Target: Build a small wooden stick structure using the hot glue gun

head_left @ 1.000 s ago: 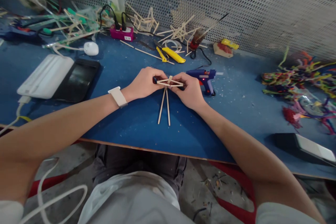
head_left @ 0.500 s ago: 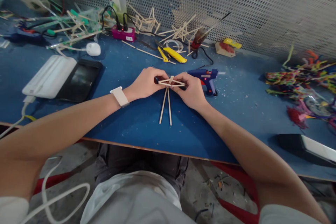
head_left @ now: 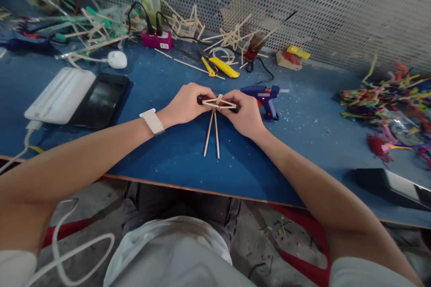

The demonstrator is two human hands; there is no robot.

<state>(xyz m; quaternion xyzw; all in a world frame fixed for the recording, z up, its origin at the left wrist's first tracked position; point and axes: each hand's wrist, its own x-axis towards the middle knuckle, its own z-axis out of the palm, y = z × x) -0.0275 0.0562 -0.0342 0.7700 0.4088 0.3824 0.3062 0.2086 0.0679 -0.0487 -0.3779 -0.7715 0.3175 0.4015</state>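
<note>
Blue table (head_left: pixel 168 161), pale sticks (head_left: pixel 212 132).

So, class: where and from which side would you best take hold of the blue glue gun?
Take the glue gun by its handle, coming from the near side. The handle angles down toward the person, the nozzle points right, and the right hand lies just left of it.

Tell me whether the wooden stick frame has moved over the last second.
No. The stick frame sits in both hands, left hand and right hand, the same way beside the blue glue gun; only the camera shifted.
</note>
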